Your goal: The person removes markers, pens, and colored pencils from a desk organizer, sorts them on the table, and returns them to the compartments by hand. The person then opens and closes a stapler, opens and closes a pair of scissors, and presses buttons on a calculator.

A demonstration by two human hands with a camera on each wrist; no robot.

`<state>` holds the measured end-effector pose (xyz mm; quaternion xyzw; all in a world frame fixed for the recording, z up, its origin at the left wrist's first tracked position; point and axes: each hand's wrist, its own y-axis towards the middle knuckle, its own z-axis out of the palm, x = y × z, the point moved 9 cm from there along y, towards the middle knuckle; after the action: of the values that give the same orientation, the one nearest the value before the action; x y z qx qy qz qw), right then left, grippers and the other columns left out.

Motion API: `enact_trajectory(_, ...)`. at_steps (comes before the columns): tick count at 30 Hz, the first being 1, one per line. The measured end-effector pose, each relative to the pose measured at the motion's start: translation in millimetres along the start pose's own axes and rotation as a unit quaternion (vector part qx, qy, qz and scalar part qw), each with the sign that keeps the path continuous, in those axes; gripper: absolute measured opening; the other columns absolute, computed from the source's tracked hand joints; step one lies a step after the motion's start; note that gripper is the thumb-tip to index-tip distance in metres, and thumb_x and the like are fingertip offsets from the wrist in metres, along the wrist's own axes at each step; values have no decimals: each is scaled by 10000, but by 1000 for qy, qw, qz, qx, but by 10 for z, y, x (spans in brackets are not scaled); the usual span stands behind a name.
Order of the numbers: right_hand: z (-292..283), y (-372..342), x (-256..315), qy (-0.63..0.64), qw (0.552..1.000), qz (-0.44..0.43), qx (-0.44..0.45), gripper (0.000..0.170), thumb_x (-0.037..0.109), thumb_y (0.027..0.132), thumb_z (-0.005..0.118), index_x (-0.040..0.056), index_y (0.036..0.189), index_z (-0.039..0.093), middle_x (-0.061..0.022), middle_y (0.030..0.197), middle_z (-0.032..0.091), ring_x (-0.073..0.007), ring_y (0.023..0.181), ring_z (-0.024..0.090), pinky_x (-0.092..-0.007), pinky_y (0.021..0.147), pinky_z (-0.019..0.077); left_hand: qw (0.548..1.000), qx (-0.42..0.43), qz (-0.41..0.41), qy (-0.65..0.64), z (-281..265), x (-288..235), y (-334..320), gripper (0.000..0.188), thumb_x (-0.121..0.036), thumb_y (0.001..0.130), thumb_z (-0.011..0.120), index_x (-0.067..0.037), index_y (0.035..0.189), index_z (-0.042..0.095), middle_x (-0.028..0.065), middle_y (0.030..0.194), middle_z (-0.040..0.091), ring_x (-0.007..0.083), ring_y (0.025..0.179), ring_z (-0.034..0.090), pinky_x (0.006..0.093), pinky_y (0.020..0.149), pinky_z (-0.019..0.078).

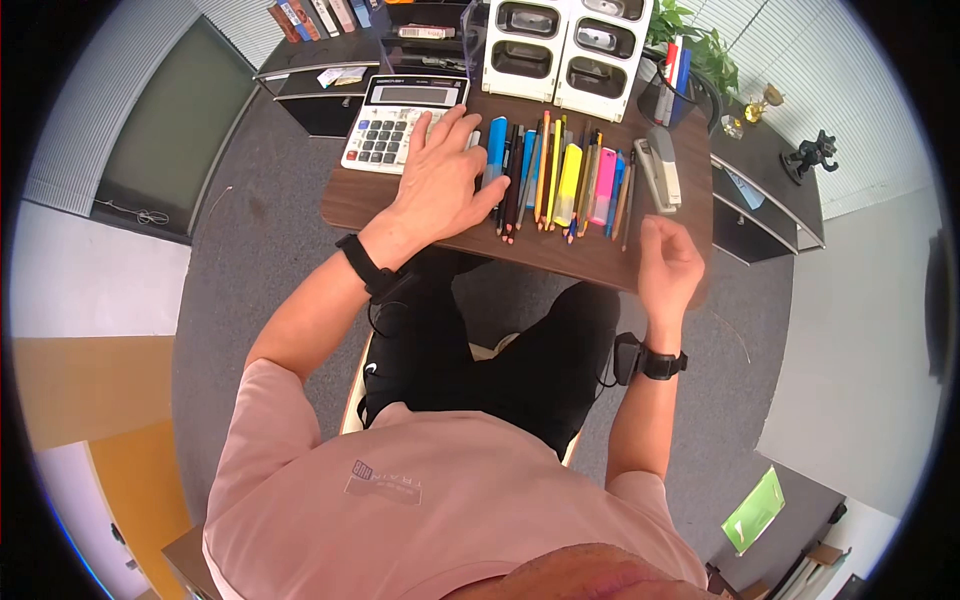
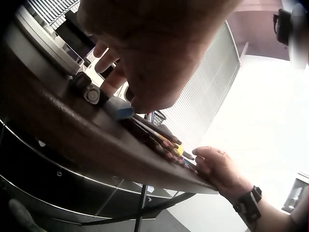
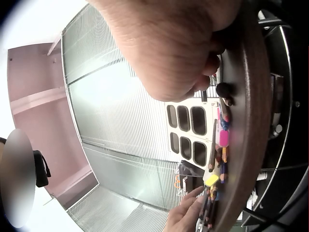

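Note:
My left hand (image 1: 440, 175) lies across the right side of a white calculator (image 1: 385, 135) and the left end of a row of pens and pencils. Its fingers are extended, with the thumb beside a blue highlighter (image 1: 496, 145). In the left wrist view, the round end of a marker (image 2: 91, 94) shows below those fingers. Near the desk's front edge, my right hand (image 1: 668, 265) has loosely curled fingers and no object visible in it. A grey stapler (image 1: 660, 172) lies just beyond it. The row also includes a yellow highlighter (image 1: 568, 185), a pink highlighter (image 1: 603, 187) and several pencils.
A white organizer with dark openings (image 1: 523, 57) stands at the back of the brown desk (image 1: 560, 262). Right of it are a dark pen holder (image 1: 660, 100) and a plant (image 1: 700, 55). Side cabinets (image 1: 765, 185) flank the desk.

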<state>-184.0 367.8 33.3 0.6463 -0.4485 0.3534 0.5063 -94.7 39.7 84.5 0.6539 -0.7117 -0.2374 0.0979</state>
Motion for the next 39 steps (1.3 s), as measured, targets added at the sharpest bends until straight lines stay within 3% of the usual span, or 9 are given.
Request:
enact_trajectory(8,9,2,14,6,1000,2,0,167,141,1131,796,-18,1170,828,-1,974,812,-31,823,670,-240,762,554,1000,8,-21,12,3,-19,11,421,-410,934,848,5,875,803,293,1608,627,475,1642,430,684,1376,210)
enact_trajectory(10,5,-19,21,-3,1000,3,0,165,137,1130,795,-20,1170,828,0,973,811,-32,823,670,-240,761,552,999,0,-48,-1,24,16,-7,334,-325,894,856,-32,807,720,296,1628,621,472,1663,423,678,1386,196)
enact_trajectory(16,19,-24,-21,42,999,19,-10,160,130,1124,798,-22,1163,828,10,938,798,-27,802,651,-237,740,543,997,-67,-48,-2,-95,10,-18,245,-241,824,794,-15,799,702,286,1584,662,472,1630,469,658,1388,207)
enact_trajectory(22,15,-35,131,-1,1000,-15,-5,145,120,1115,807,-24,1127,824,23,898,778,-20,776,642,-233,719,535,995,-84,-50,1,-251,1,-8,203,-214,873,789,-21,904,732,254,1549,680,462,1595,507,625,1365,262)
enact_trajectory(26,17,-49,110,25,1000,-14,-9,140,118,1114,809,-21,1115,825,23,894,778,-18,768,639,-232,717,535,994,-88,-59,-14,-407,-71,29,212,-207,948,811,-17,1016,747,224,1420,730,425,1413,614,542,1204,411)
enact_trajectory(28,14,-48,99,20,1000,-10,-9,137,118,1115,810,-18,1106,824,23,895,781,-16,765,638,-229,710,531,989,-10,-144,-20,-377,13,58,218,-216,986,818,-28,1082,763,198,1227,795,402,1245,708,510,1106,481)
enact_trajectory(32,7,-49,96,24,1000,-13,-6,136,122,1116,811,-12,1104,824,24,893,780,-15,761,634,-228,701,527,987,0,-157,-23,-383,101,42,214,-223,1032,811,-35,1127,771,168,1032,815,387,1020,773,500,953,559)
enact_trajectory(34,14,-47,135,27,999,-23,-3,135,120,1116,809,-13,1102,823,18,886,776,-16,752,628,-228,693,523,990,-49,-125,-49,-446,131,49,241,-239,1048,815,-31,1164,775,169,968,811,389,870,776,515,825,589)
enact_trajectory(39,9,-44,140,25,999,-29,-2,129,110,1110,810,-18,1103,821,8,879,773,-23,741,628,-232,686,520,986,-104,-121,-45,-835,112,202,249,-207,1035,839,-20,1194,794,175,979,806,357,862,785,477,796,609)
